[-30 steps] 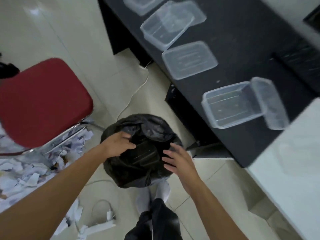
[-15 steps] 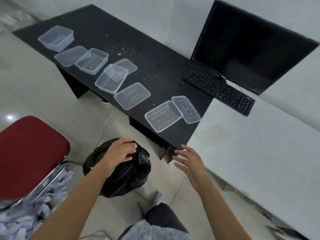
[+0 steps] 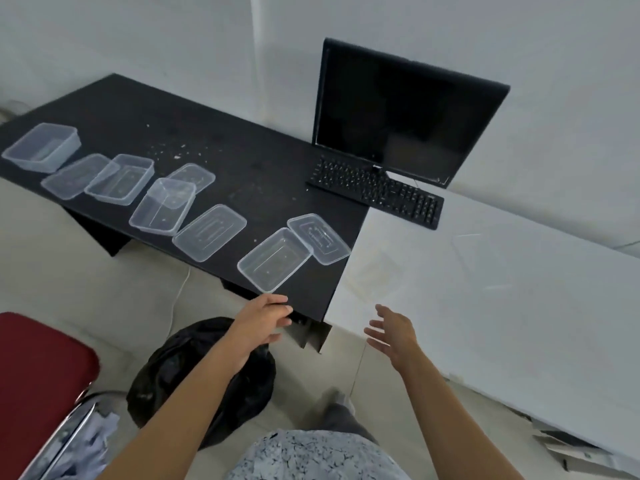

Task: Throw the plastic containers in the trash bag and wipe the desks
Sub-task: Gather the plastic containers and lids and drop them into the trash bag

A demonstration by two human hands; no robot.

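Observation:
Several clear plastic containers and lids lie along the front of the black desk. The nearest container sits at the desk's front edge with a lid leaning on it. Further left are another lid and a tilted container. The black trash bag stands on the floor below my left arm. My left hand hovers empty just below the desk edge, fingers loosely extended. My right hand is spread and empty in front of the white desk.
A black monitor and keyboard stand where the two desks meet. A red chair is at the lower left, with shredded paper beside it. A white cable runs down the floor under the black desk.
My left hand let go of the trash bag and rose toward the desk edge. My right hand lifted too. The view tilted up from the bag to the desks.

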